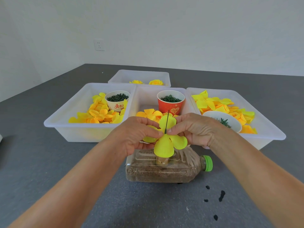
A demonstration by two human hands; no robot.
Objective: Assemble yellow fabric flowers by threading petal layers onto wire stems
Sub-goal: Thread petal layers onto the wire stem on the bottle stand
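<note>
Yellow petal layer (pixel 166 139), pinched at its centre by both the left hand (pixel 137 134) and right hand (pixel 195 129), sits on the wire stem (pixel 167 121) near the bench's front edge; two finished flowers (pixel 146 82) wait in the far tray (pixel 139 74), with many petals unthreaded

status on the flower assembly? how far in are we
Done: two finished flowers lie in the far tray. In hand: both hands, left hand and right hand, pinch a yellow petal layer at its centre, threaded on the green wire stem. Left: loose petals still heaped in the near trays.
</note>
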